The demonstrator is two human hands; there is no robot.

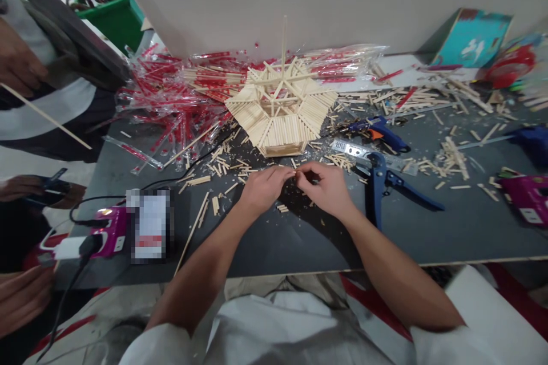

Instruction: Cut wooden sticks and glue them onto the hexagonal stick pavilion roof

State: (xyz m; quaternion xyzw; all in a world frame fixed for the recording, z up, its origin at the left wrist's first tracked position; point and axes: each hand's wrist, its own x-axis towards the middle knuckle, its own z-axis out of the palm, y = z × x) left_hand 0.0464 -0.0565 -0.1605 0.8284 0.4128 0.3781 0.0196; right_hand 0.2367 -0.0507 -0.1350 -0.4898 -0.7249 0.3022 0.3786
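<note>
My left hand (pixel 266 187) and my right hand (pixel 324 187) meet above the dark table, fingertips pinched together. Whatever they pinch is tiny and mostly covered by the fingers; a pale speck shows between the tips. Just beyond them stands a model building (pixel 283 131) made of pale wooden sticks, with a sloped, many-sided roof and one tall upright stick. Under my fingers lie a few short stick pieces (pixel 282 209). Right of my right hand rests a blue-handled cutter (pixel 377 185), with a metal ruler (pixel 355 149) and a blue glue gun (pixel 385 132) behind it.
Plastic-wrapped sticks with red ends (pixel 171 102) heap up at the back left. Cut sticks litter the table (pixel 265 251). A phone (pixel 149 225) and a purple power strip (pixel 112 231) lie left; another purple power strip (pixel 524 197) sits right. Other people's hands (pixel 21 60) show at left.
</note>
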